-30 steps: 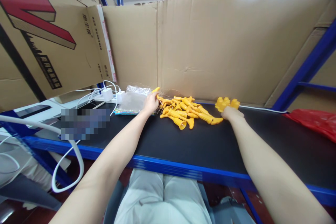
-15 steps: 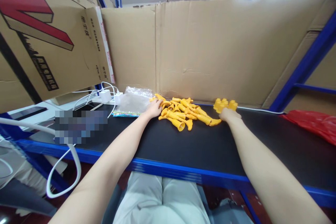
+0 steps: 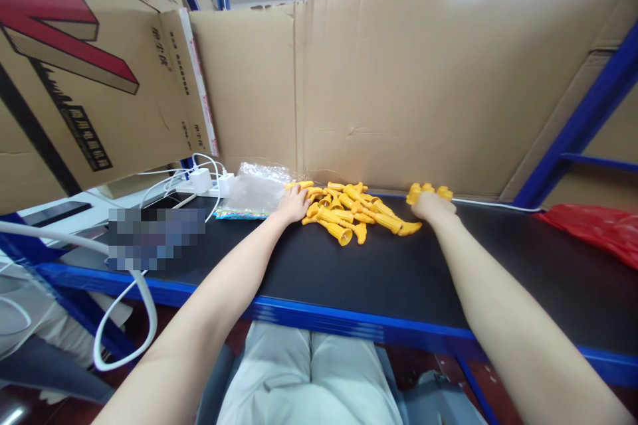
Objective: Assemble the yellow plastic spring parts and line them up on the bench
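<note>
A pile of yellow plastic pieces [image 3: 341, 214] lies on the black table [image 3: 359, 279]. At its left end is the left hand [image 3: 293, 204] — whether its fingers clamp a piece, one cannot tell. Right of the pile, the right hand [image 3: 432, 206] meets a yellow cluster [image 3: 427, 189] — fingers hidden, grip unclear.

Pile of pieces [image 3: 343, 214] between our left hand [image 3: 293, 204] and right hand [image 3: 434, 207], bag [image 3: 252, 192] further left, cardboard panel [image 3: 399, 93] behind

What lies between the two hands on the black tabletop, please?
In the head view, a pile of yellow pieces lies between the left hand and the right hand.
</note>
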Demonstrator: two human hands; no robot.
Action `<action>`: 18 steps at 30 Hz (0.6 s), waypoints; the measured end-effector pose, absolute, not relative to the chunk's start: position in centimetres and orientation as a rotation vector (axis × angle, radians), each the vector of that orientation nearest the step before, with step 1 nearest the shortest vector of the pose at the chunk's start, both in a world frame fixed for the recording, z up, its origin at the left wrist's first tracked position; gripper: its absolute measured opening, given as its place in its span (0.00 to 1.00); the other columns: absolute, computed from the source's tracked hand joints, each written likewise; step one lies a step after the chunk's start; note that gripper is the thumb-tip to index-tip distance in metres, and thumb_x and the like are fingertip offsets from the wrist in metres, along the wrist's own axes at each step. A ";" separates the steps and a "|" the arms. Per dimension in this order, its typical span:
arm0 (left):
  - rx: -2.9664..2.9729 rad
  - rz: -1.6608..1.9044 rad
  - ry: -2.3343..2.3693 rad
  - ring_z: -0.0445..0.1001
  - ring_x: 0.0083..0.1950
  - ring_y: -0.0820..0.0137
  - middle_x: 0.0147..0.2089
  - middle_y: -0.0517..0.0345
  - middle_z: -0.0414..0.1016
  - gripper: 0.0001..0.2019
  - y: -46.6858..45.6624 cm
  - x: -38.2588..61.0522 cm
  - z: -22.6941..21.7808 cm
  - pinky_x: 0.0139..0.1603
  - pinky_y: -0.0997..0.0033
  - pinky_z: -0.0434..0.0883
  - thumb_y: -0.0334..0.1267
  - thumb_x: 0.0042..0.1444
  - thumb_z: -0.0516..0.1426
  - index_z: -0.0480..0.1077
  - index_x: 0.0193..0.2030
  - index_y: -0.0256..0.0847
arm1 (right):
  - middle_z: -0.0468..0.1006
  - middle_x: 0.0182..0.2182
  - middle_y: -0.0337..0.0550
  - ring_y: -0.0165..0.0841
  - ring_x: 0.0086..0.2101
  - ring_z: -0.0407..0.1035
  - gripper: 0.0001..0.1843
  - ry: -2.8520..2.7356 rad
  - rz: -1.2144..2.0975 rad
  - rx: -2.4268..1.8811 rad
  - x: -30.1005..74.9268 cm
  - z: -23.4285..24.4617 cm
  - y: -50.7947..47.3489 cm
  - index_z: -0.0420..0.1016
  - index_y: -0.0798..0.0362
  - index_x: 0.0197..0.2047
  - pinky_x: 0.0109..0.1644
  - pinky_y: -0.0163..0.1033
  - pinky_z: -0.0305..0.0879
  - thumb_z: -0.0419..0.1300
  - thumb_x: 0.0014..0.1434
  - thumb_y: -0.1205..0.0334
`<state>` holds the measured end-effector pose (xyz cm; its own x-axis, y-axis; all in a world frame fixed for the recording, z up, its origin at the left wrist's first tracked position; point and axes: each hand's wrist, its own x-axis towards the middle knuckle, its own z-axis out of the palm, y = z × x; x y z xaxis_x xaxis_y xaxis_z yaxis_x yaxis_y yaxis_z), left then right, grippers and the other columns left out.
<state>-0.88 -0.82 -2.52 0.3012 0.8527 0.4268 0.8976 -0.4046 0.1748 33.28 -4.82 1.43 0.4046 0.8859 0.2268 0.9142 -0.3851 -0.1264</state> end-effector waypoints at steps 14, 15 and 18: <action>-2.420 -0.903 -1.553 0.65 0.54 0.62 0.49 0.46 0.68 0.13 -0.3 -0.6 -1.8 0.57 0.59 0.62 0.35 0.58 0.48 0.70 0.44 0.36 | 0.79 0.32 0.47 0.37 0.32 0.72 0.10 -2.119 0.269 -2.129 29.7 2.2 -4.8 0.75 0.55 0.32 0.32 0.35 0.62 0.60 0.44 0.64; -2.423 -0.899 -1.544 0.65 0.53 0.62 0.48 0.46 0.68 0.12 -0.3 -0.6 -1.8 0.56 0.59 0.63 0.33 0.56 0.49 0.70 0.43 0.37 | 0.79 0.32 0.47 0.37 0.32 0.72 0.10 -2.119 0.204 -2.153 29.6 2.6 -5.1 0.75 0.55 0.33 0.32 0.36 0.62 0.59 0.44 0.64; -2.451 -0.854 -1.515 0.62 0.57 0.61 0.54 0.47 0.65 0.15 -0.6 -0.5 -1.8 0.58 0.59 0.62 0.29 0.52 0.50 0.69 0.47 0.39 | 0.78 0.35 0.48 0.40 0.34 0.72 0.13 -2.105 -0.042 -2.200 29.1 4.1 -6.1 0.74 0.53 0.36 0.33 0.38 0.62 0.58 0.44 0.61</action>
<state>-0.52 -0.61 -1.79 0.3335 0.7798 0.5298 0.8572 -0.4847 0.1740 29.06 -6.11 4.15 0.0460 0.9952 0.0862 0.9979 -0.0417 -0.0502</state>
